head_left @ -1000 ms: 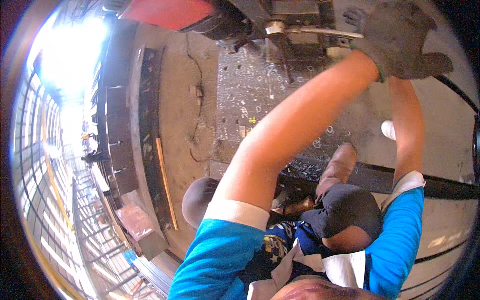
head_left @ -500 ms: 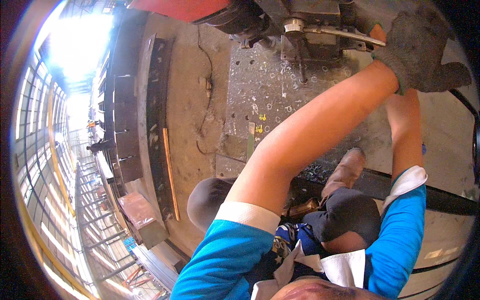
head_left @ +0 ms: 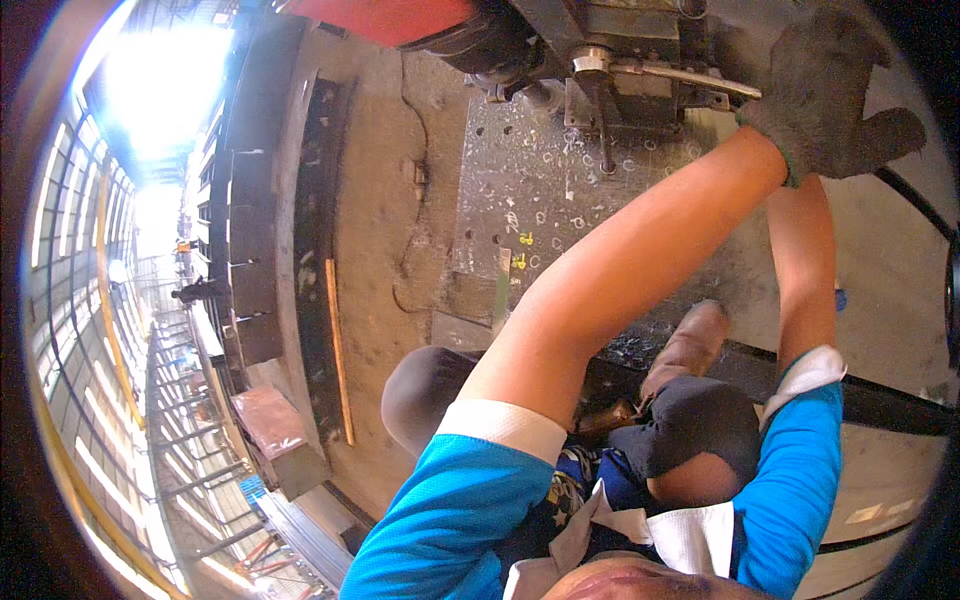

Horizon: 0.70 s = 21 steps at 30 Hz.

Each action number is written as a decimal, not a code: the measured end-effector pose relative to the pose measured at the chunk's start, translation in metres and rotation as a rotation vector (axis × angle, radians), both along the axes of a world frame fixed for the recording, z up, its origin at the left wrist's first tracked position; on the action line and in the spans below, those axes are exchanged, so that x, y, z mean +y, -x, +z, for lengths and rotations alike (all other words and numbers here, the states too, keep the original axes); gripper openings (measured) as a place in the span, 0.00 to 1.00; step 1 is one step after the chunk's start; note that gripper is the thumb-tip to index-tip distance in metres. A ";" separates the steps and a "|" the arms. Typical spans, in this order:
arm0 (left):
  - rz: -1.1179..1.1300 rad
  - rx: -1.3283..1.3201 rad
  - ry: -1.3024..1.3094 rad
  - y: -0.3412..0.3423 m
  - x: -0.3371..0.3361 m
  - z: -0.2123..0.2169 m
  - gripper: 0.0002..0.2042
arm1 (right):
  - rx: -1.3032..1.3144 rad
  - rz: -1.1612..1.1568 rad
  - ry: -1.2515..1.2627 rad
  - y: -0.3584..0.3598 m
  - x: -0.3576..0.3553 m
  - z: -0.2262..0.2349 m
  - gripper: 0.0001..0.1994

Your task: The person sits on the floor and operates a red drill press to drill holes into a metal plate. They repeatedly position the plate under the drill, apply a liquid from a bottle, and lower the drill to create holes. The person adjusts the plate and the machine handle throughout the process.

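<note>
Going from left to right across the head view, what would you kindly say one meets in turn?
Bright windows → long dark beam → orange rod → perforated steel plate → metal lever → gloved hand.

Industrial hall, dusty concrete floor [head_left: 370, 200] with cracks. Perforated steel floor plate [head_left: 540, 200] littered with metal shavings. Dark steel beams [head_left: 310, 250] lie along the floor, an orange strip [head_left: 337, 350] beside them. Glazed wall [head_left: 70, 330] at left, harsh daylight flooding in from the far open end [head_left: 150, 90].
</note>
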<state>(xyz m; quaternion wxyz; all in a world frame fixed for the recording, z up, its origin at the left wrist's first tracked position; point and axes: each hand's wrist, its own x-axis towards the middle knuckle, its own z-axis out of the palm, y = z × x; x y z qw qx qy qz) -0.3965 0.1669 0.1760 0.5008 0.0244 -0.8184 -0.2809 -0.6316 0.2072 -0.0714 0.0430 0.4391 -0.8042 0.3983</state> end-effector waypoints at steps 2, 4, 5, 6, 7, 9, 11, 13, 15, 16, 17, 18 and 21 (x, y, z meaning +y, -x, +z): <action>-0.051 0.040 -0.006 -0.009 0.002 0.006 0.31 | 0.105 0.026 0.039 0.010 0.018 0.033 0.20; -0.033 0.002 -0.104 -0.021 0.001 0.006 0.31 | 0.197 0.099 0.089 0.001 0.023 0.064 0.20; -0.011 0.003 -0.181 -0.019 0.000 0.004 0.31 | 0.260 0.119 0.096 -0.003 0.031 0.083 0.20; -0.026 -0.008 -0.350 -0.014 0.000 0.005 0.32 | 0.326 0.140 0.096 -0.002 0.039 0.100 0.20; -0.044 -0.023 -0.519 -0.010 -0.001 0.005 0.33 | 0.384 0.156 0.088 -0.005 0.044 0.113 0.20; 0.198 -0.012 -0.248 -0.002 -0.011 -0.018 0.30 | 0.490 0.195 0.063 -0.019 0.045 0.135 0.20; 0.152 -0.056 -0.255 -0.018 -0.012 -0.021 0.28 | 0.549 0.229 0.035 -0.038 0.039 0.132 0.19; 0.022 -0.099 -0.284 -0.037 -0.012 -0.022 0.25 | 0.622 0.242 -0.021 -0.045 0.048 0.134 0.19; -0.129 -0.125 -0.346 -0.072 -0.014 -0.017 0.22 | 0.701 0.236 -0.102 -0.042 0.068 0.140 0.19; -0.208 -0.115 -0.401 -0.089 -0.016 -0.019 0.21 | 0.775 0.205 -0.183 -0.034 0.098 0.152 0.19; -0.102 -0.181 -0.429 -0.142 -0.031 -0.029 0.20 | 0.763 0.264 -0.177 -0.048 0.080 0.131 0.19; 0.066 -0.269 -0.456 -0.203 -0.037 -0.042 0.19 | 0.746 0.329 -0.181 -0.069 0.066 0.108 0.19; 0.649 -0.596 -0.422 -0.374 -0.042 -0.096 0.13 | 0.841 0.393 -0.258 -0.086 0.063 0.083 0.19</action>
